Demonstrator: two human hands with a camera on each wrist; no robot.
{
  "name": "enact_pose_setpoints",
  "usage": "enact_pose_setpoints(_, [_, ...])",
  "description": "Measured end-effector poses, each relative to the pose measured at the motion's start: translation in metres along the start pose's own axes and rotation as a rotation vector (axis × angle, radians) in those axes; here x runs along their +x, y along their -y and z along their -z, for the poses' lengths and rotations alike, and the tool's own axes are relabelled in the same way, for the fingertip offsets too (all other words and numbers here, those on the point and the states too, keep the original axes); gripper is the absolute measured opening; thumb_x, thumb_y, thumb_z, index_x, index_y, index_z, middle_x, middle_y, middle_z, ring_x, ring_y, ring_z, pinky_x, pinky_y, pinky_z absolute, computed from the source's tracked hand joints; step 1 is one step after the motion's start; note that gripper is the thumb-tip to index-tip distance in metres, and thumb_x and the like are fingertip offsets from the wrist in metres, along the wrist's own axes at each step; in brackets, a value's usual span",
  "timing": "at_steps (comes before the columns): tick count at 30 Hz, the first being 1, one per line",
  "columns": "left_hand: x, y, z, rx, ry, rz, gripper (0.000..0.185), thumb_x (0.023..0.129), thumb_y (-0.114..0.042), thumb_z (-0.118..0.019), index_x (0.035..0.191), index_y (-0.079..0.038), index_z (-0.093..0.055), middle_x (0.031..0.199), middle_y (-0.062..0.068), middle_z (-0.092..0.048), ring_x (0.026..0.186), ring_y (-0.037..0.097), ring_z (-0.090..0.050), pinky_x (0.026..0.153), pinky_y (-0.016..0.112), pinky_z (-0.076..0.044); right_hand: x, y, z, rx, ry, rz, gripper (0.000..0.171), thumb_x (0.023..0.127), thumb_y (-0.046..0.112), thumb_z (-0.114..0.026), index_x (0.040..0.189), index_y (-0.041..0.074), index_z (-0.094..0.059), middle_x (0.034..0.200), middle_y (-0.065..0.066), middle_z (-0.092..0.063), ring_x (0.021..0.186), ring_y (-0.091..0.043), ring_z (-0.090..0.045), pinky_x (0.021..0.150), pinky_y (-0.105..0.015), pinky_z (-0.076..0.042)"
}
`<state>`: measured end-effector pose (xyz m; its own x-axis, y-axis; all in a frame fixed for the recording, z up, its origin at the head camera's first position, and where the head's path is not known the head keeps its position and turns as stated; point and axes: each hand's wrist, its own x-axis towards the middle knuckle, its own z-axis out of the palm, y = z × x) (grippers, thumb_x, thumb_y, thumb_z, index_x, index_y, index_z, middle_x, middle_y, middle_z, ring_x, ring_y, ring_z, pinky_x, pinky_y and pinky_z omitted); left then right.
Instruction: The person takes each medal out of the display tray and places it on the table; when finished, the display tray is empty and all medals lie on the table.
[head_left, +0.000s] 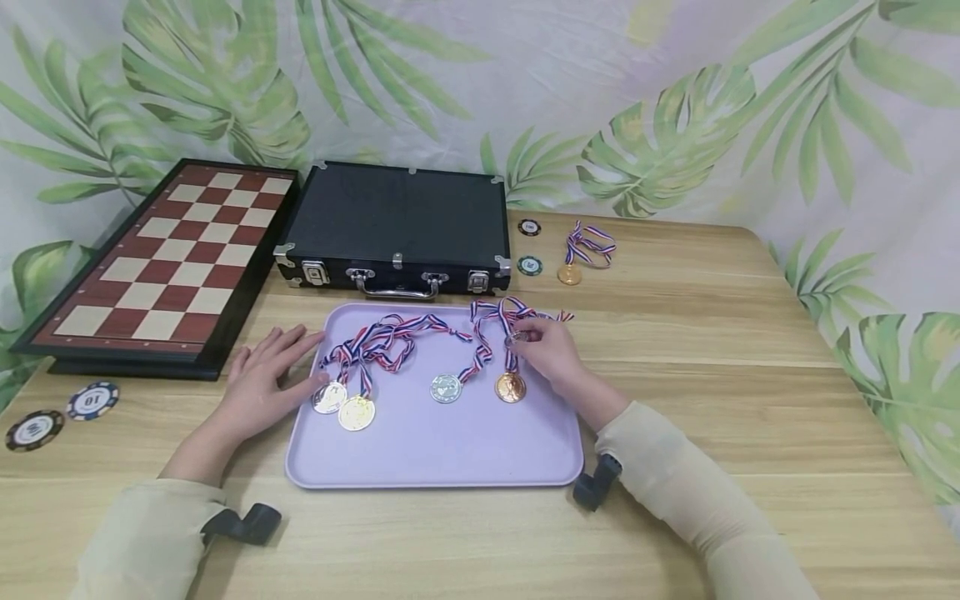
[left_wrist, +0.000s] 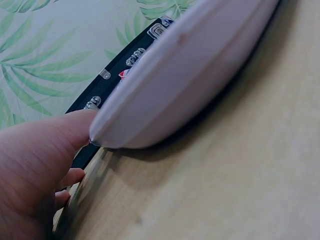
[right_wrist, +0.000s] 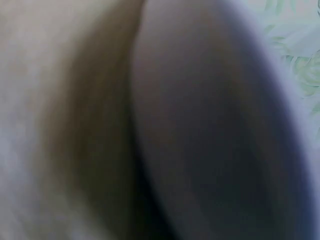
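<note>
A lilac tray holds several medals on striped ribbons. At its left lie a pale silvery medal and a gold medal, their ribbons tangled above them. Further right are a silver medal and a bronze-coloured medal. My right hand pinches a silvery medal over the ribbons, its face mostly hidden by the fingers. My left hand rests at the tray's left rim with fingers extended; in the left wrist view, its thumb touches the rim.
Behind the tray stands a closed black case with metal latches. A chessboard box lies at the left, with poker chips before it. Another gold medal lies at the back right beside a green chip.
</note>
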<state>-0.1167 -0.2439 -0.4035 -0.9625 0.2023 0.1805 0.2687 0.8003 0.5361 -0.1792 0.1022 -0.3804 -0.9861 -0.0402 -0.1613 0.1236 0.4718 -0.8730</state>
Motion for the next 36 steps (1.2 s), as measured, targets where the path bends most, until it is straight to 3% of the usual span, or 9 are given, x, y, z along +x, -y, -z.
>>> enact_pose_setpoints(4, [0.001, -0.001, 0.000, 0.002, 0.008, -0.001, 0.056, 0.080, -0.037, -0.057, 0.129, -0.013, -0.042, 0.132, 0.023, -0.030, 0.124, 0.040, -0.013, 0.092, 0.059, 0.006, -0.002, 0.000, 0.003, 0.119, 0.030, -0.016, 0.036, 0.070, -0.009, -0.057, 0.106, -0.002, -0.058, 0.075, -0.007, -0.051, 0.053, -0.010, -0.043, 0.046, -0.019, -0.039])
enact_pose_setpoints(9, [0.002, -0.002, 0.001, 0.005, 0.020, -0.001, 0.057, 0.081, -0.037, -0.056, 0.129, -0.012, -0.041, 0.132, 0.023, -0.029, 0.124, 0.041, -0.012, 0.092, 0.059, 0.005, -0.009, -0.002, 0.008, 0.224, 0.059, 0.008, 0.035, 0.073, -0.009, -0.052, 0.107, 0.000, -0.059, 0.086, -0.008, -0.057, 0.052, -0.009, -0.043, 0.045, -0.018, -0.037])
enact_pose_setpoints(15, [0.002, -0.003, 0.002, 0.000, 0.017, 0.003, 0.057, 0.081, -0.037, -0.057, 0.129, -0.012, -0.041, 0.133, 0.022, -0.029, 0.124, 0.040, -0.012, 0.092, 0.059, 0.006, -0.026, -0.001, 0.018, 0.250, 0.115, 0.053, 0.041, 0.073, -0.009, -0.056, 0.110, 0.006, -0.058, 0.083, -0.006, -0.052, 0.063, -0.011, -0.045, 0.054, -0.021, -0.042])
enact_pose_setpoints(24, [0.002, -0.002, -0.002, -0.010, 0.004, 0.002, 0.056, 0.080, -0.036, -0.057, 0.128, -0.012, -0.042, 0.133, 0.022, -0.030, 0.124, 0.040, -0.012, 0.092, 0.059, 0.006, -0.053, 0.013, 0.041, 0.238, 0.266, 0.181, 0.048, 0.077, -0.008, -0.054, 0.121, 0.008, -0.047, 0.076, -0.010, -0.050, 0.058, -0.014, -0.047, 0.053, -0.026, -0.044])
enact_pose_setpoints(31, [0.002, -0.001, -0.002, -0.004, 0.014, 0.006, 0.056, 0.081, -0.037, -0.056, 0.129, -0.013, -0.041, 0.133, 0.023, -0.029, 0.124, 0.040, -0.012, 0.092, 0.059, 0.007, -0.067, 0.034, 0.059, 0.269, 0.368, 0.281, 0.051, 0.076, -0.012, -0.054, 0.122, 0.000, -0.036, 0.074, -0.015, -0.050, 0.055, -0.017, -0.050, 0.051, -0.027, -0.046])
enact_pose_setpoints(36, [0.001, 0.000, -0.001, -0.005, 0.012, 0.006, 0.056, 0.081, -0.037, -0.057, 0.129, -0.013, -0.041, 0.133, 0.023, -0.029, 0.124, 0.040, -0.011, 0.092, 0.058, 0.008, -0.072, 0.060, 0.072, 0.296, 0.380, 0.306, 0.047, 0.076, -0.014, -0.052, 0.119, -0.004, -0.037, 0.080, -0.017, -0.050, 0.059, -0.016, -0.051, 0.053, -0.024, -0.046])
